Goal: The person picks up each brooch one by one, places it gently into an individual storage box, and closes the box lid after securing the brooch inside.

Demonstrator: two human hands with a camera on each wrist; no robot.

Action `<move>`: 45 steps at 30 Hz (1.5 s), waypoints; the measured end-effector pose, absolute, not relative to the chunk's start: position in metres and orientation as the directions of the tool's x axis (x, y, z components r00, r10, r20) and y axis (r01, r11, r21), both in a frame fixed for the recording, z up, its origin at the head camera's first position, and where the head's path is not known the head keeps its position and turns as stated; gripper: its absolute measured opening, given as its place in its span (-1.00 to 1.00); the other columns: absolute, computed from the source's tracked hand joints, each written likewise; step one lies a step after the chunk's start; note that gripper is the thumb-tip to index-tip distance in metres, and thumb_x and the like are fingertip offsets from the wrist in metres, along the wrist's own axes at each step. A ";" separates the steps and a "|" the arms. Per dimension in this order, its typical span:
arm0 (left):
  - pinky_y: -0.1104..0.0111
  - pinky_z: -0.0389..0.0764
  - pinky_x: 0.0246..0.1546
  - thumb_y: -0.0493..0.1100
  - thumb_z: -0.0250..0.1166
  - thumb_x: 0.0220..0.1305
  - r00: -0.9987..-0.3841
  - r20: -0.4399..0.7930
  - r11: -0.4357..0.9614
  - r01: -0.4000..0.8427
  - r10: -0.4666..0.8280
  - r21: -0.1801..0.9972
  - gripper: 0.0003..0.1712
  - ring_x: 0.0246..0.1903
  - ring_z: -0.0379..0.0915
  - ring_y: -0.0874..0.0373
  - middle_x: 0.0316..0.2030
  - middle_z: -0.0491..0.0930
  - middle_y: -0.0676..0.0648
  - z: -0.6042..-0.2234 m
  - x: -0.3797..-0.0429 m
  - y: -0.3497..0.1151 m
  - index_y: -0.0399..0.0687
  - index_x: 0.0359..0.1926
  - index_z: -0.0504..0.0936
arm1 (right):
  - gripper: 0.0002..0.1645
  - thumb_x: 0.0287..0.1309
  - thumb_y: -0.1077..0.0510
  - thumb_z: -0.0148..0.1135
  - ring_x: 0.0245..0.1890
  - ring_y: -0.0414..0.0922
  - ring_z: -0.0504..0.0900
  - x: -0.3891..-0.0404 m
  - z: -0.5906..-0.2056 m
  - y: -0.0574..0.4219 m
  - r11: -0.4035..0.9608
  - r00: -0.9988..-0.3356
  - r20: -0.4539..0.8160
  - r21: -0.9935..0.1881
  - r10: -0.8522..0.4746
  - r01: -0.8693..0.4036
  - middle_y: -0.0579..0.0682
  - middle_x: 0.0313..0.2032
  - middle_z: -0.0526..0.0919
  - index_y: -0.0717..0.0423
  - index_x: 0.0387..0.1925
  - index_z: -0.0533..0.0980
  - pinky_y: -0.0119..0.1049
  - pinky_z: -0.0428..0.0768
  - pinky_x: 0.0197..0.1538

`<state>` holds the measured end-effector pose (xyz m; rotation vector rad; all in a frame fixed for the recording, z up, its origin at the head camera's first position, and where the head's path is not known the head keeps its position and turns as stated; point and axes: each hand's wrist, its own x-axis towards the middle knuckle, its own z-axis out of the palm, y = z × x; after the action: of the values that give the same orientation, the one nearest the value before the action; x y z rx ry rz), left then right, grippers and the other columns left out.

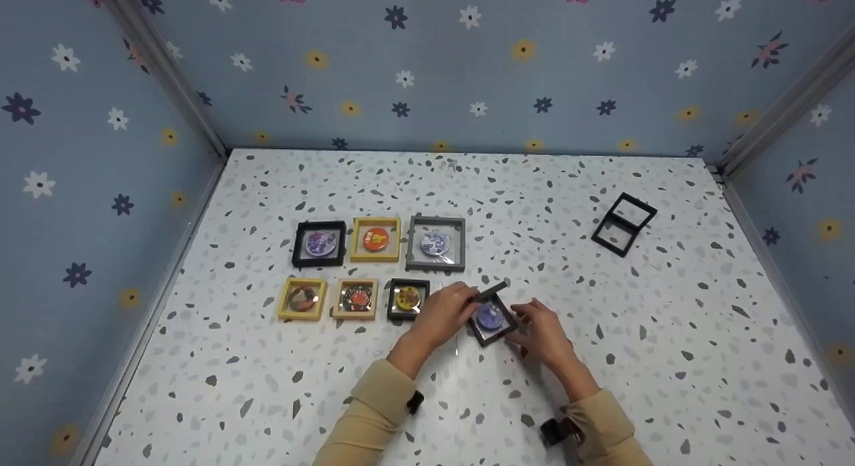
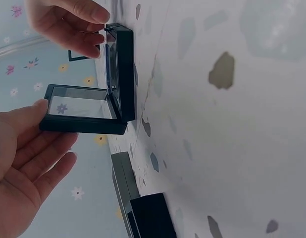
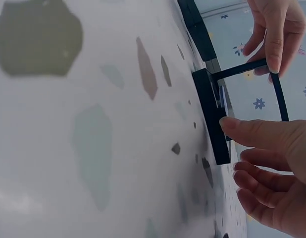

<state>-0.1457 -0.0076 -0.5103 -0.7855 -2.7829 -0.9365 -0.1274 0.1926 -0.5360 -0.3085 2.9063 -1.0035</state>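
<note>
A small black hinged display frame (image 1: pixel 492 320) stands open on the table like a book, its clear lid (image 2: pixel 81 106) raised at an angle from the base. On the base's clear film sits a round blue-purple badge (image 1: pixel 490 316). My left hand (image 1: pixel 446 312) pinches the lid's outer edge between thumb and fingers. At the opposite side, my right hand (image 1: pixel 544 332) touches the rim of the base (image 3: pixel 212 116) with its thumb, the other fingers loosely bent beside it. The badge shows only edge-on in the wrist views.
Left of my hands lie two rows of closed frames with badges, among them a grey frame (image 1: pixel 436 267), an orange-badge yellow frame (image 1: pixel 376 258) and a black frame (image 1: pixel 409 314). Another black frame (image 1: pixel 624 223) lies unfolded at the back right. Flowered walls (image 1: pixel 434 72) border the speckled table (image 1: pixel 668 359).
</note>
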 end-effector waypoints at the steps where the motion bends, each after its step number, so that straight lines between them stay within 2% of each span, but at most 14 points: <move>1: 0.40 0.50 -0.33 -0.15 0.19 0.14 -0.862 0.252 0.675 0.502 0.440 0.541 -0.76 -0.38 0.48 0.15 -0.36 0.54 -0.05 -0.510 -0.146 -0.008 -0.20 -0.21 0.58 | -0.44 -0.32 0.28 0.44 -0.35 -0.08 0.50 -0.128 -0.537 0.193 0.777 -0.978 0.012 -0.606 -0.207 -0.172 0.06 -0.35 0.53 0.32 -0.13 0.50 -0.22 0.49 -0.22; 5: 0.40 0.50 -0.31 -0.14 0.15 0.18 -0.862 0.260 0.664 0.502 0.435 0.554 -0.76 -0.37 0.49 0.15 -0.36 0.54 -0.06 -0.511 -0.145 -0.007 -0.20 -0.21 0.58 | -0.51 -0.28 0.27 0.42 -0.41 -0.12 0.49 -0.131 -0.540 0.195 0.790 -0.976 0.009 -0.586 -0.218 -0.182 0.03 -0.42 0.53 0.34 -0.19 0.52 -0.24 0.49 -0.26; 14: 0.40 0.49 -0.24 -0.19 0.11 0.22 -0.877 0.245 0.656 0.474 0.414 0.587 -0.78 -0.32 0.49 0.15 -0.34 0.56 -0.05 -0.512 -0.145 -0.006 -0.19 -0.21 0.59 | -0.66 -0.26 0.26 0.41 -0.48 -0.19 0.46 -0.135 -0.541 0.196 0.778 -0.974 -0.019 -0.606 -0.226 -0.168 -0.02 -0.49 0.53 0.26 -0.31 0.58 -0.30 0.46 -0.35; 22: 0.42 0.47 -0.20 -0.28 0.17 0.15 -0.878 0.269 0.512 0.454 0.395 0.729 -0.83 -0.29 0.49 0.14 -0.33 0.59 -0.08 -0.515 -0.144 -0.002 -0.24 -0.24 0.62 | -0.75 -0.25 0.29 0.39 -0.51 -0.22 0.44 -0.136 -0.542 0.197 0.763 -0.967 0.017 -0.610 -0.255 -0.212 -0.05 -0.53 0.54 0.24 -0.38 0.61 -0.31 0.45 -0.42; 28: 0.45 0.47 -0.23 -0.32 0.19 0.11 -0.881 0.234 0.461 0.422 0.411 0.781 -0.83 -0.31 0.49 0.14 -0.34 0.58 -0.09 -0.516 -0.141 0.002 -0.25 -0.25 0.62 | -0.75 -0.27 0.28 0.40 -0.51 -0.21 0.46 -0.136 -0.542 0.197 0.760 -0.969 0.006 -0.620 -0.245 -0.196 -0.04 -0.52 0.55 0.22 -0.39 0.61 -0.30 0.46 -0.39; 39: 0.46 0.47 -0.26 -0.33 0.23 0.05 -0.864 0.173 0.520 0.433 0.474 0.736 -0.81 -0.36 0.47 0.17 -0.38 0.57 -0.05 -0.516 -0.133 0.009 -0.18 -0.25 0.65 | -0.78 -0.28 0.30 0.40 -0.53 -0.20 0.45 -0.136 -0.542 0.197 0.761 -0.970 0.020 -0.616 -0.243 -0.204 -0.06 -0.56 0.54 0.21 -0.44 0.61 -0.30 0.46 -0.41; 45: 0.44 0.46 -0.18 -0.28 0.24 0.06 -0.841 0.153 0.608 0.489 0.519 0.625 -0.86 -0.28 0.47 0.16 -0.32 0.56 -0.02 -0.520 -0.125 0.016 -0.13 -0.31 0.66 | -0.84 -0.30 0.28 0.42 -0.60 -0.21 0.39 -0.137 -0.543 0.197 0.764 -0.965 0.059 -0.599 -0.256 -0.240 -0.07 -0.63 0.49 0.19 -0.55 0.58 -0.31 0.42 -0.47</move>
<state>-0.1253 0.0160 -0.5199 -0.8963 -2.8565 -1.0891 -0.1365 0.1972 -0.5433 -0.4116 2.9261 -0.9877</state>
